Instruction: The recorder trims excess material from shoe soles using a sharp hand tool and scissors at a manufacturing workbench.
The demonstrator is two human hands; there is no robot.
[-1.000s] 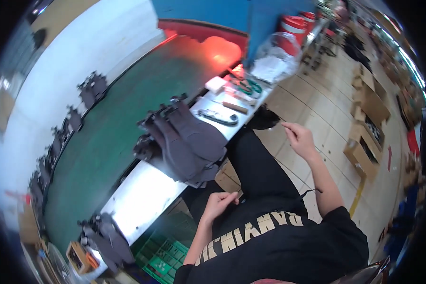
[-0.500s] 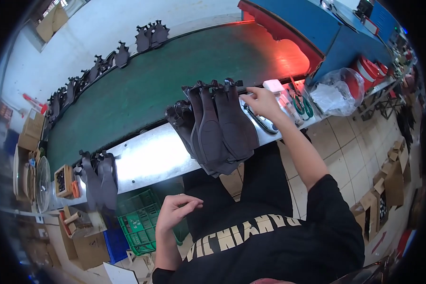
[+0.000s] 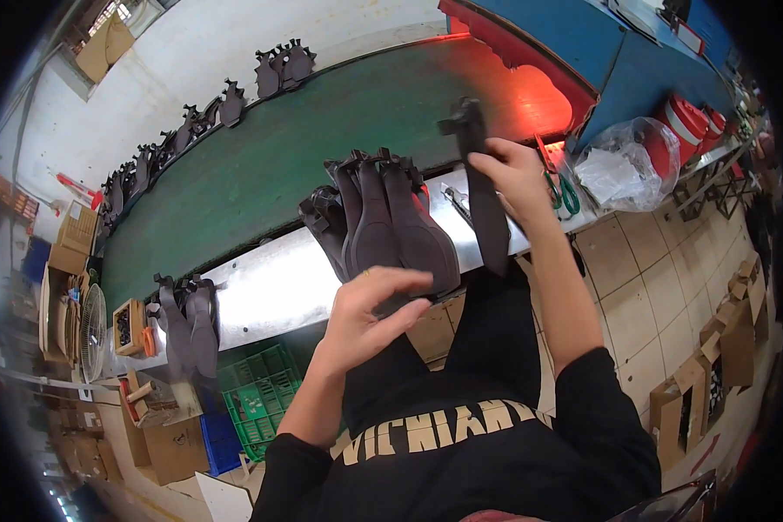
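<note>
In my right hand point(image 3: 518, 178) is a dark grey, bottle-shaped padded piece point(image 3: 489, 222) with a black fitting at its narrow top. My fingers pinch it near its middle, and it hangs upright over the metal ledge, slightly blurred. Beside it, a bunch of similar dark grey pieces point(image 3: 378, 222) overhangs the ledge's near edge. A red patch shows on the bunch's right side. My left hand point(image 3: 365, 317) hovers just in front of the bunch's lower end, thumb and fingers apart, with nothing in it. Whether it touches the bunch I cannot tell.
Beyond the metal ledge point(image 3: 265, 300) lies a green conveyor belt point(image 3: 322, 126), with more pieces point(image 3: 283, 70) along its far edge. A red glow lights its right end. Green-handled scissors point(image 3: 565, 196) and a plastic bag point(image 3: 626, 165) are at right. A green crate point(image 3: 261, 404) stands below.
My right hand has taken one grey piece from the bunch's right side and moved it right. My left hand has risen toward the bunch and its fingers have spread.
</note>
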